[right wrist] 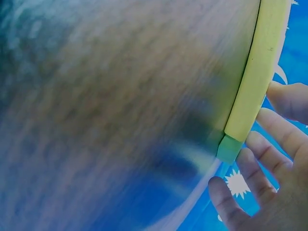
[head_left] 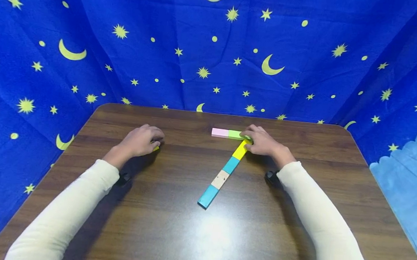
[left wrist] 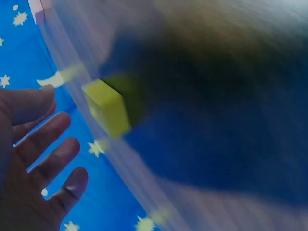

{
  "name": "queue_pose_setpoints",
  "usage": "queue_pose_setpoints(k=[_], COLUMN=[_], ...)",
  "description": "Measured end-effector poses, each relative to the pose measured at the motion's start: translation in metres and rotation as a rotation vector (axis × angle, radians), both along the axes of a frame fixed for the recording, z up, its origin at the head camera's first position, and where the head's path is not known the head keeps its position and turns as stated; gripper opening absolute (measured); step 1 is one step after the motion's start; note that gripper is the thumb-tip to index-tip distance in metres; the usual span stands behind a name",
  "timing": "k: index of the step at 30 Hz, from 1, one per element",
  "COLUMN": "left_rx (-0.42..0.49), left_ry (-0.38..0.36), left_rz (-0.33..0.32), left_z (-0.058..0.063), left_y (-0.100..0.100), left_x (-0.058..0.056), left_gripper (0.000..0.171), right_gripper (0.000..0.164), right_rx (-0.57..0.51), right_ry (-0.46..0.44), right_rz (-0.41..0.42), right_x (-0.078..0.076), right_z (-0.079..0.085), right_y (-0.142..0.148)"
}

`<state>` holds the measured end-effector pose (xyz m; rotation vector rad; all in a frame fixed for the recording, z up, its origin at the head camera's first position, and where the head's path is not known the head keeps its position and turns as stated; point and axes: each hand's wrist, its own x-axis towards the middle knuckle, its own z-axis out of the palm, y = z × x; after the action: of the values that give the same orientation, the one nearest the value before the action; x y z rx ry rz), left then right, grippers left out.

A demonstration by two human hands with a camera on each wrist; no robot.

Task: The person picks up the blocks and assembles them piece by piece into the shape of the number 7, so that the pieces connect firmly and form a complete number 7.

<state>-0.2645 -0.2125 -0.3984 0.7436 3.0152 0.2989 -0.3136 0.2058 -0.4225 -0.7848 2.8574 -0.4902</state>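
My left hand (head_left: 141, 140) hovers over the left of the table by a loose yellow block (head_left: 156, 148). In the left wrist view its fingers are spread and relaxed, apart from that block. At the right my right hand (head_left: 260, 141) reaches the corner where two rows of blocks meet, its fingers lightly bent. Its fingertips (right wrist: 246, 156) lie right along the end of a green block (right wrist: 229, 149) and the yellow block (right wrist: 252, 77). The slanting row runs from yellow through a teal block (head_left: 231, 165) and a speckled beige block (head_left: 220, 179) to another teal block (head_left: 208, 196).
A pink block (head_left: 219, 133) and a light green block (head_left: 234, 135) form the short row near the back edge of the wooden table (head_left: 171, 225). A blue cloth (head_left: 184, 58) with moons and stars hangs behind. A pale blue cloth (head_left: 406, 182) hangs at the right.
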Motion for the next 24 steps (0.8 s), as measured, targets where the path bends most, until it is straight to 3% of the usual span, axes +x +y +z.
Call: queue_pose_setpoints(k=[8,16,24], left_rx=[0.042,0.069,0.077], left_ry=[0.022,-0.020,-0.036], left_rz=[0.030,0.119,0.156], left_z=[-0.002,-0.015,-0.023], left_y=[-0.026,-0.022,-0.019], left_x=[0.012,0.015,0.015], left_gripper=[0.032,0.036,0.034], right_gripper=[0.046,0.045,0.045], right_rx=[-0.031,-0.024,-0.004], right_ry=[0.006,0.021,0.001], right_rz=[0.007,0.001,-0.013], right_x=[0.003,0.003,0.002], right_z=[-0.002,-0.002,0.000], right_y=[-0.001,0.000,0.000])
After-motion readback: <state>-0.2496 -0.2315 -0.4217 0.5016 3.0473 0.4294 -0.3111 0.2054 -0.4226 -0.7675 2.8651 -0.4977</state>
